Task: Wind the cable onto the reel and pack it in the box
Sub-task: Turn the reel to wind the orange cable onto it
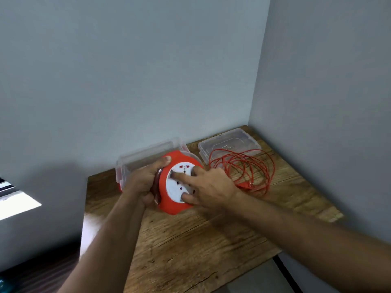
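Left hand (146, 178) grips reel (179, 185) rim, mid-counter; right hand (208, 187) spreads fingers on white face. I see loose cable (243, 168) right of reel, nearer right hand; box (148, 157) behind.

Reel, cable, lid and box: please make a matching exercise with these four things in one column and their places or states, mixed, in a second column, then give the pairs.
Things:
1. reel
2. cable
3. lid
4. box

Places or states:
A. lies flat in the far right corner of the table
B. loose loops on the table
C. held in both hands
D. behind the reel, near the wall

Pairs: 1-C, 2-B, 3-A, 4-D
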